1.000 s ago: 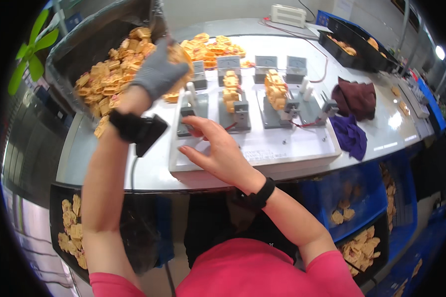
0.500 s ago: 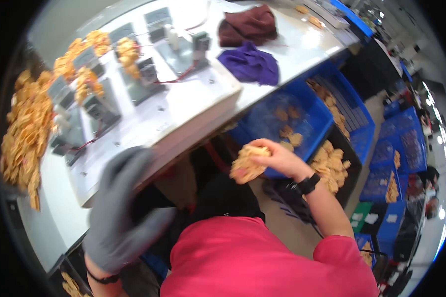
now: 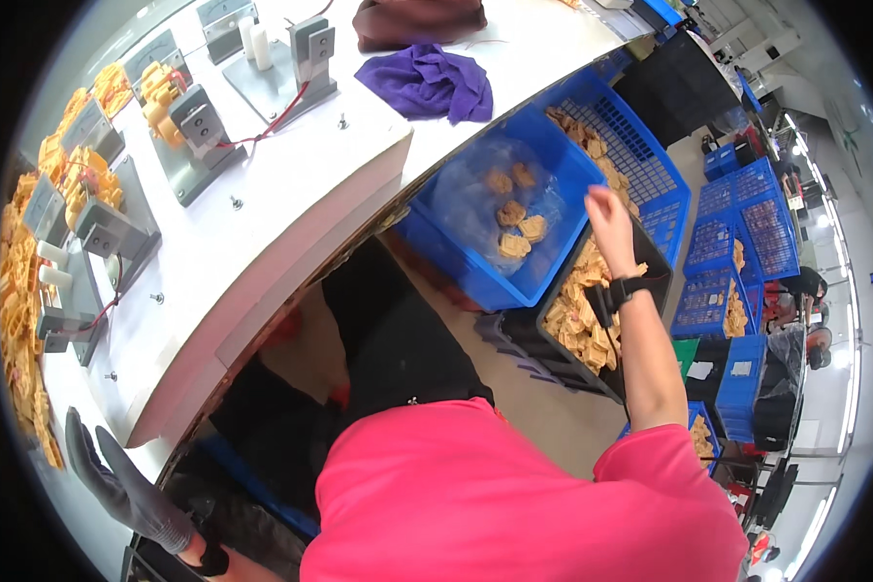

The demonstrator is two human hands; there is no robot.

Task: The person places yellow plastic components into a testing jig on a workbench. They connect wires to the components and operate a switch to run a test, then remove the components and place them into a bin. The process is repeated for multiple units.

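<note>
My left hand (image 3: pixel 131 493), in a grey glove, is at the lower left beside the white worktable (image 3: pixel 262 209). Its fingers are stretched out with the thumb apart, and nothing is in it. My bare right hand (image 3: pixel 609 221) reaches over a black crate (image 3: pixel 606 388) that holds a heap of yellowish bundled pieces (image 3: pixel 577 325). Its fingers are folded away from view, so I cannot tell whether they grip anything. On the tabletop, grey metal fixtures (image 3: pixel 199 131) carry red wires. A yellow bundled piece (image 3: pixel 160 97) rests on one fixture, another yellow piece (image 3: pixel 89 184) on a nearer one.
Loose yellow pieces (image 3: pixel 19 320) pile up along the table's left side. A purple cloth (image 3: pixel 432 82) and a maroon cloth (image 3: pixel 417 21) lie at the back. A blue bin (image 3: pixel 466 257) with a few pieces and a blue basket (image 3: pixel 664 179) stand beside the black crate.
My right hand has moved right and away, over the black crate; the yellow bundle it held no longer shows in it. My left hand has dropped down and left of the fixtures.
</note>
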